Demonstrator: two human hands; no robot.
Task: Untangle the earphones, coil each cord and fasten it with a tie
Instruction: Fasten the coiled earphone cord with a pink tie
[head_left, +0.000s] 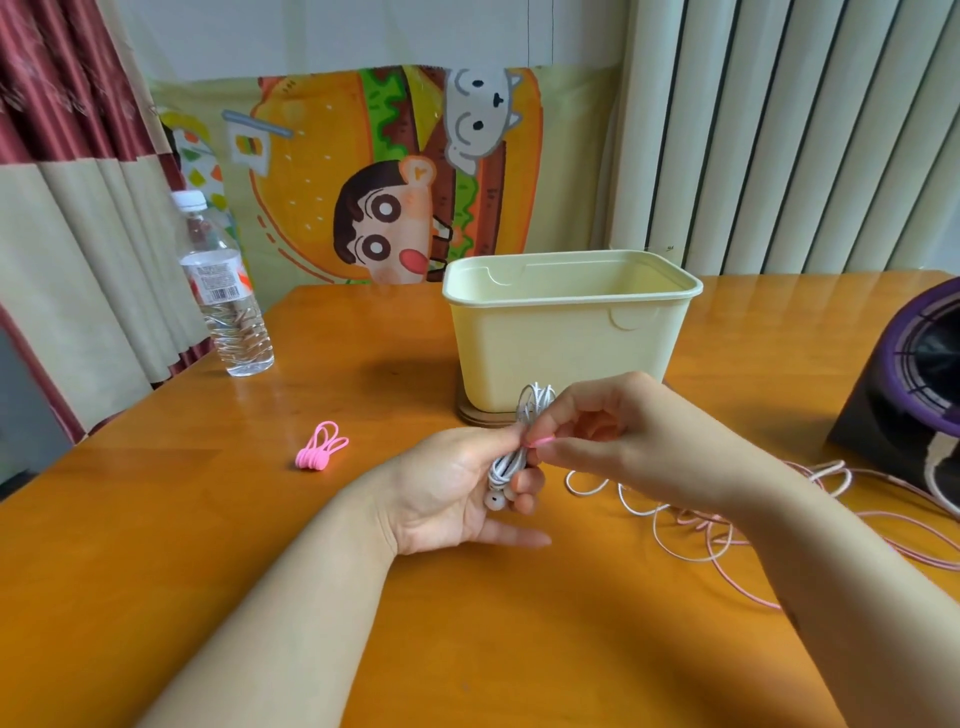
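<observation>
The left hand (447, 493) curls its fingers (524, 486) round one wound white coil (535, 402), held above the desk (363, 623). The right hand (613, 441) pinches a pink tie (540, 442) against it: fastening incomplete. Loose cords (691, 525) lie tangled at right; spare ties (319, 449) lie at left.

My count: 1 water bottle (223, 291), 1 cream bin (561, 338), 1 coiled white earphone (511, 460), 1 pink tie cluster (319, 449), 1 white cord (584, 491), 1 pink cord (831, 470).
</observation>
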